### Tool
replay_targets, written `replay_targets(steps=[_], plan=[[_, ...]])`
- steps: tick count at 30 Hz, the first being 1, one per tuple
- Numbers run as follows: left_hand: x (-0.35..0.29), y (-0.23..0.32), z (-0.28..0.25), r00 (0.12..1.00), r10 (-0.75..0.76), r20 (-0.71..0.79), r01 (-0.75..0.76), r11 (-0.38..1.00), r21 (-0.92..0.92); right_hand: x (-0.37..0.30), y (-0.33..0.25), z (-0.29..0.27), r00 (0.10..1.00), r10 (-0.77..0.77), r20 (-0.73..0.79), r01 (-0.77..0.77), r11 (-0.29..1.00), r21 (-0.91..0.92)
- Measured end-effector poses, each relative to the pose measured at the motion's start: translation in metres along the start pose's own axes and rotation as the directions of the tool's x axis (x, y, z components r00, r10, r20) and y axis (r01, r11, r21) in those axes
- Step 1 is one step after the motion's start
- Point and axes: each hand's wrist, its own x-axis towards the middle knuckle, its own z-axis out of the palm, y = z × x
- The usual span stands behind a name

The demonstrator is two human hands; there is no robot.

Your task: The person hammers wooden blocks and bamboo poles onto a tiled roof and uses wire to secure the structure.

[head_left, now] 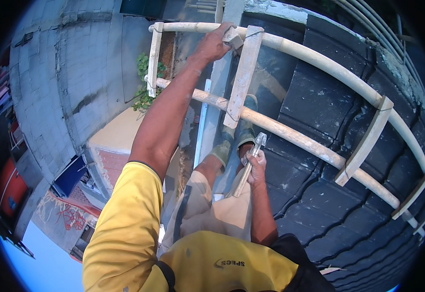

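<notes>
A pale wooden ladder lies across the black roof tiles (319,102), with two round rails and flat rungs (244,73). My left hand (215,44) reaches far forward and grips the upper rail (319,61) where a rung meets it, next to a small wooden block (233,36) tied with thin wire. My right hand (256,170) is lower, just under the lower rail (290,136), closed around the handles of metal pincers (253,153) whose jaws point up toward that rail. My feet in green boots (239,134) stand beneath the ladder.
A grey block wall (66,82) drops away at the left. A white strip (201,121) runs along the roof edge beside my legs. Green plants (144,82) grow by the wall. Lower roofs, a blue object (69,176) and ground lie far below at the left.
</notes>
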Motion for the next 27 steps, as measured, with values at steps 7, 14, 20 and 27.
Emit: replay_targets(steps=[7,14,20,27], plan=[[0.02,-0.009,-0.04,0.924,0.358,0.134,-0.374,0.92,0.119,-0.003,0.001,0.003,1.0,0.005,-0.031,-0.006,1.0,-0.019],[0.023,-0.006,-0.054,0.913,0.353,0.205,-0.409,0.781,0.472,-0.003,-0.003,0.005,1.0,0.003,0.005,-0.003,0.999,-0.049],[0.004,-0.017,-0.052,0.956,0.288,0.058,-0.28,0.835,0.473,0.001,0.0,-0.004,1.0,-0.014,-0.004,0.014,0.999,-0.035],[-0.008,0.005,-0.032,0.993,0.118,0.024,-0.118,0.902,0.416,0.002,0.0,-0.009,1.0,0.003,0.01,-0.002,0.999,-0.046]])
